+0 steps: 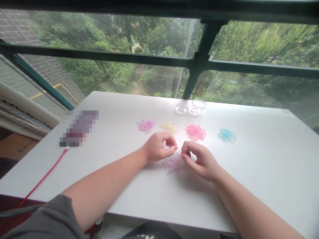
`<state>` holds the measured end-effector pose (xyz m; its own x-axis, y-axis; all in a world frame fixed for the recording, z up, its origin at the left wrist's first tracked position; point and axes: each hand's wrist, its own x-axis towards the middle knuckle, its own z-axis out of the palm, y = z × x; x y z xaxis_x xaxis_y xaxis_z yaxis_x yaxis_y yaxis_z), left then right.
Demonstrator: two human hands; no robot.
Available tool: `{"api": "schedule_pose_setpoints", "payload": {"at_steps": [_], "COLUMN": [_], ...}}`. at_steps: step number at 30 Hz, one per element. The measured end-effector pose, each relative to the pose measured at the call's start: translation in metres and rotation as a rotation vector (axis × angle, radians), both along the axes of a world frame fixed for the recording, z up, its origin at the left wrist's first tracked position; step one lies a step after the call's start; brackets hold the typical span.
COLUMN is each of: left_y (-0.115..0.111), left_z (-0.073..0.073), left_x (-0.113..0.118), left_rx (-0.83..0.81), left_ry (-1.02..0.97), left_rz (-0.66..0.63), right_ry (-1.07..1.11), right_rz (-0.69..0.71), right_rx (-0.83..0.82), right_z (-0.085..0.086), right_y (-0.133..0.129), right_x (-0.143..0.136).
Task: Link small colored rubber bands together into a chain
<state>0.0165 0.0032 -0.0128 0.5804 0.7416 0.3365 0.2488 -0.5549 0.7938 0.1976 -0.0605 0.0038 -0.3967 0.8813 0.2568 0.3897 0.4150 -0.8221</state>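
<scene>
My left hand [159, 146] and my right hand [201, 160] are close together above the white table. Each is closed in a pinch of thumb and forefinger, with a thin small rubber band [178, 150] stretched across the short gap between the fingertips. Below them lies a loose pile of mixed-colour small rubber bands [171, 165], partly covered by my hands. Beyond the hands, sorted heaps lie in a row: purple bands [146, 125], pale yellow bands [169, 128], pink bands [195, 131] and blue bands [226, 135]. The left hand partly overlaps the yellow heap's near edge.
A clear round jar [196, 107] stands near the table's far edge, with a round clear lid [180, 109] beside it. At left, a blurred-out oblong object [79, 129] lies joined to a red cable [45, 176]. Window bars [196, 59] rise behind the white table [261, 159].
</scene>
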Motion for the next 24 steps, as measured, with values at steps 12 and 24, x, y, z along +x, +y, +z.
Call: {"api": "schedule_pose_setpoints", "payload": {"at_steps": [12, 24], "left_y": [-0.0030, -0.0032], "left_z": [0.0018, 0.0013], "left_x": [-0.0016, -0.0008], "left_rx": [0.016, -0.003], "left_ry": [-0.047, -0.034], "left_rz": [-0.147, -0.064], "right_ry": [0.023, 0.020], "right_rz": [-0.138, -0.082], "right_rx": [-0.003, -0.023], "right_z": [-0.0044, -0.0061], "right_y": [0.0053, 0.0049], "right_x": [0.0014, 0.0015]}}
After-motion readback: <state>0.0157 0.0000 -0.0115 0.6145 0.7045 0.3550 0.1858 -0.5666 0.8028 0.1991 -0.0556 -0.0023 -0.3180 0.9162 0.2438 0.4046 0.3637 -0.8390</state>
